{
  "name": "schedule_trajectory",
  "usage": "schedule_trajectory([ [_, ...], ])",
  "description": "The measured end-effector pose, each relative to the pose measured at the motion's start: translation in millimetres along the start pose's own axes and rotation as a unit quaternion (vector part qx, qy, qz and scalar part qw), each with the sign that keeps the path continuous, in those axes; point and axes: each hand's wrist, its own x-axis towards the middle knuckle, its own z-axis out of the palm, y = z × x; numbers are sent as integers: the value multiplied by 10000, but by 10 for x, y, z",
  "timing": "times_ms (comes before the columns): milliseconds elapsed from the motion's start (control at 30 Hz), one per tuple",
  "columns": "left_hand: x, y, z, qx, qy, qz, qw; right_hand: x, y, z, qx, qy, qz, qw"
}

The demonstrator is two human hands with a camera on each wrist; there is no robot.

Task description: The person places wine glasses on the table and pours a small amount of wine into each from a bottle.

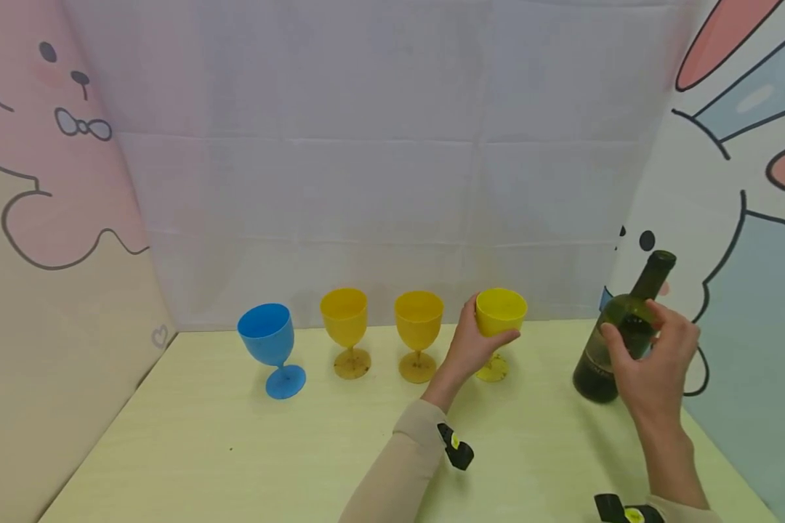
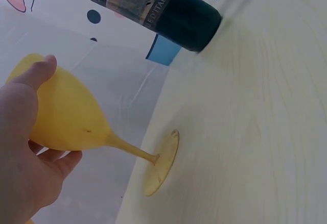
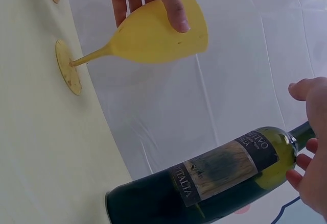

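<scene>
Upright near the right edge of the pale, wood-grained tabletop: a dark green glass wine bottle, base down, just left of the right hand. Right thumb and fingers spread in a wide curve about the bottle's shoulder, thumb clear of the neck; impossible to tell whether touching with the fingertips. Slightly farther back, toward the left edge, a blue plastic stemmed goblet, well apart from both hands. Nearer the far edge, left of the bottle, a bright yellow plastic stemmed goblet, bowl gripped between thumb and fingers of the left hand, foot apparently on the tabletop. Alongside to the left, a deeper yellow stemmed goblet and its matching twin, both upright. Beyond the far edge, a white cloth backdrop.
</scene>
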Motion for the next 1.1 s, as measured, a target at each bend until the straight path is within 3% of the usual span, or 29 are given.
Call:
schedule_trajectory([
  [533, 7, 5, 11, 403, -13, -92, 9991, 10, 58, 5, -77, -32, 621, 9980],
  [800, 2, -20, 12, 190, 60, -170, 9997, -18, 143, 36, -170, -180, 858, 9960],
  [1100, 23, -48, 25, 23, 94, -172, 9998, -36, 246, 47, 26, -455, 1390, 9892],
])
